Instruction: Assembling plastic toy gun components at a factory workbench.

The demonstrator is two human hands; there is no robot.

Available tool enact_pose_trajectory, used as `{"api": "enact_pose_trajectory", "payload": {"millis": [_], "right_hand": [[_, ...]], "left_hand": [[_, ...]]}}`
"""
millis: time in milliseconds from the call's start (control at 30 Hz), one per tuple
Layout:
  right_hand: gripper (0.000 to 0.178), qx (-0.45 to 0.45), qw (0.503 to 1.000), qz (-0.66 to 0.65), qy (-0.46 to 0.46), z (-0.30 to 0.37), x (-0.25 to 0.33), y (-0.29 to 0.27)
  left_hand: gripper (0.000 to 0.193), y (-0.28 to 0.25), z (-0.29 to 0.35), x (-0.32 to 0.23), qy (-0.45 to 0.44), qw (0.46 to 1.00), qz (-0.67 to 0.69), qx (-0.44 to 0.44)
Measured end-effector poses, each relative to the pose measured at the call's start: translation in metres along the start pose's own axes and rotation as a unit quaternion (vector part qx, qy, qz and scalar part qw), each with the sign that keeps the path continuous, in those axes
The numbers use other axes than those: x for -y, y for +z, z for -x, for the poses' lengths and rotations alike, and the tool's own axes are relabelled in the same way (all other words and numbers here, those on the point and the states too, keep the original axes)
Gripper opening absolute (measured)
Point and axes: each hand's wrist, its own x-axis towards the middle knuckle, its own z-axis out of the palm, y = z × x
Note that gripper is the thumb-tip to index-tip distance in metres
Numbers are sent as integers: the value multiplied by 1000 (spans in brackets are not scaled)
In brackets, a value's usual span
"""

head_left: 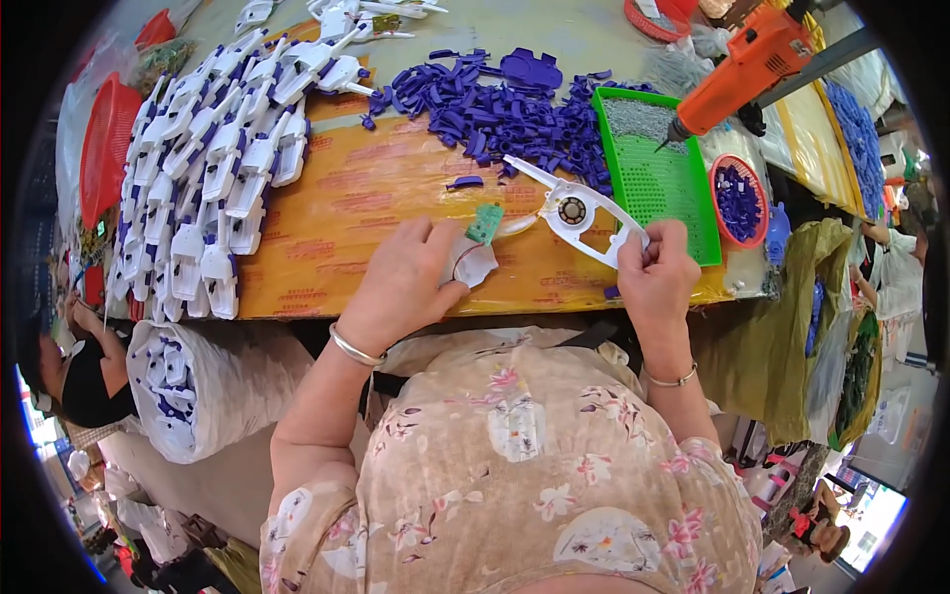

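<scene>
My left hand (411,277) is closed on a small white plastic piece (476,265). A green circuit board (485,224) sticks up at that piece's upper edge; whether the two are joined I cannot tell. In my right hand (661,277), thumb and fingers pinch the near end of a white plastic housing (611,226). This housing has a long thin arm pointing away to the left and a dark round speaker-like disc (572,210) set in it. A pale curved strip reaches from the housing toward the circuit board. Both hands are just above the table's near edge.
Rows of white-and-purple assembled pieces (213,168) cover the table's left. Purple plastic parts (495,104) lie heaped beyond my hands. To the right are a green tray (658,203) with screws, a red basket (740,198) of purple parts and a hanging orange electric screwdriver (742,69).
</scene>
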Motion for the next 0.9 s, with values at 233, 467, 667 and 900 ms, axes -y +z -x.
{"api": "enact_pose_trajectory", "payload": {"millis": [233, 467, 667, 900], "right_hand": [[14, 25, 999, 15, -30, 5, 9, 6], [18, 229, 953, 177, -88, 7, 25, -1], [20, 220, 962, 65, -146, -9, 50, -1], [20, 240, 930, -211, -180, -37, 53, 55]], "left_hand": [[44, 4, 10, 9, -189, 977, 27, -93], [39, 8, 10, 26, -167, 958, 229, -47], [31, 9, 5, 29, -230, 862, 452, 16], [27, 15, 14, 8, -158, 919, 356, -65]]}}
